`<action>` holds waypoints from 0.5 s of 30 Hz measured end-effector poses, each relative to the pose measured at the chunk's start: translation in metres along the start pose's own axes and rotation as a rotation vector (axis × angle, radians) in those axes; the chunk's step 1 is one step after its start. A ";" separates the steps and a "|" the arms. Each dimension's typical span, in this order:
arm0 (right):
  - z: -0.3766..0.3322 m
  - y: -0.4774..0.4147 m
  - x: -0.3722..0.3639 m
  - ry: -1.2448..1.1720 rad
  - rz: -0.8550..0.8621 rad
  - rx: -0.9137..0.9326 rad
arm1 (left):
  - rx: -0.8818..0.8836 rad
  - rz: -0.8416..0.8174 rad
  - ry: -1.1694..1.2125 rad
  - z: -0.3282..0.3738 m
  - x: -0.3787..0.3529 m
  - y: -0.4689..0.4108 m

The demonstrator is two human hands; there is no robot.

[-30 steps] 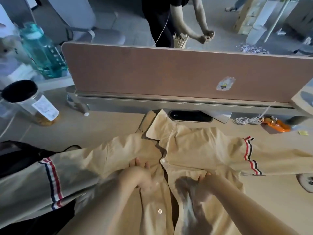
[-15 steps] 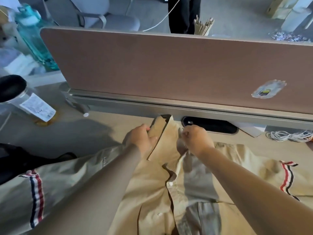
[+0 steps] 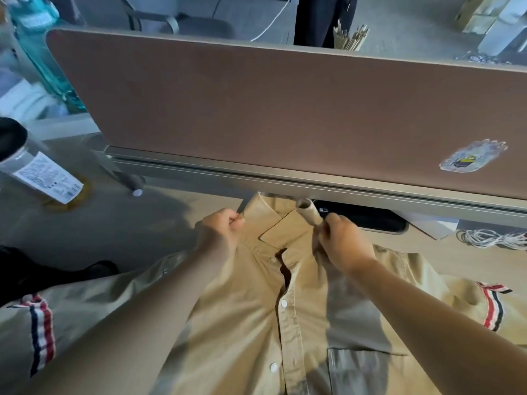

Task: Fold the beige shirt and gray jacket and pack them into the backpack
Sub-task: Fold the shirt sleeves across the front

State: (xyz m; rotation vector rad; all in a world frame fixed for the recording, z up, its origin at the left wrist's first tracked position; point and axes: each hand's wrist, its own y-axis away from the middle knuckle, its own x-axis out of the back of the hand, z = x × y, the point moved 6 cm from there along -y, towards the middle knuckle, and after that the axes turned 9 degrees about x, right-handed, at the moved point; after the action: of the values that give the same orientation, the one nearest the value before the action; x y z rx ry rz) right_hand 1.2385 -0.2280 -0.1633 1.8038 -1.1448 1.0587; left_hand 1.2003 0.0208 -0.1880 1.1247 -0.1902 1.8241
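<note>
Low and centre of the frame: shirt [image 3: 242, 315], beige, front up, spread across the desk [image 3: 171, 218], sleeves out toward both side edges. Buttoned down the middle, open only at the neck. Collar [image 3: 273, 223] at the top of the shirt, right up against the foot of the divider [image 3: 256, 109].

Over on the collar's left-of-frame edge, left hand [image 3: 219, 232]: fingers curled tight, thumb and fingertips pinching the fabric. On the other side, right hand [image 3: 342, 240]: curled as well, gripping that collar wing, with a bit of beige fabric rolled into a tube [image 3: 309, 213] and poking up past the knuckles. Both forearms in from the bottom edge, lying across the shirt front.

Chest pocket [image 3: 365, 369] at lower right, in shadow beside the right arm. Stripes [image 3: 41, 334] in red, white and navy on the sleeve at lower left, and the same again on the sleeve at the right edge.

Left edge, mid-height: something dark [image 3: 42, 269] on the desk, just above the sleeve, too little showing to name. Upper left: jar [image 3: 37, 169] with black lid and white label, and behind it a teal bottle [image 3: 42, 52], blurred. Right side: sticker [image 3: 470, 156] on the divider, coil of white cable [image 3: 490, 238] on the desk below it. Top centre, beyond the divider: a standing person's dark legs [image 3: 322, 18].
</note>
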 end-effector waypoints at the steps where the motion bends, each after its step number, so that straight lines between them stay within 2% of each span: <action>1: 0.005 -0.002 -0.001 -0.055 0.028 -0.061 | 0.013 0.013 -0.007 0.002 0.001 -0.002; 3: 0.009 -0.004 -0.003 -0.165 0.076 -0.177 | 0.026 0.025 -0.043 0.007 -0.001 -0.007; 6: 0.025 -0.004 0.000 -0.359 0.196 -0.448 | 0.081 0.006 -0.136 0.011 -0.007 -0.008; 8: 0.033 0.001 0.004 -0.380 0.230 -0.530 | 0.112 0.012 -0.170 0.011 -0.004 -0.002; 10: 0.021 0.008 0.009 -0.267 0.245 -0.413 | 0.008 0.102 -0.134 0.015 0.005 0.009; 13: -0.018 0.026 0.010 0.003 0.302 -0.012 | -0.287 0.282 -0.096 0.030 0.015 0.041; 15: -0.037 0.037 -0.005 0.116 0.178 0.215 | -0.432 0.267 -0.134 0.032 0.010 0.060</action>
State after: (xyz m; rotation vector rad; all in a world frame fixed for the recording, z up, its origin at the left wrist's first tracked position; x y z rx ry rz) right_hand 1.1933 -0.2058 -0.1481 1.8002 -1.1745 1.4191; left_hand 1.1722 -0.0229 -0.1433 0.9430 -0.8069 1.8169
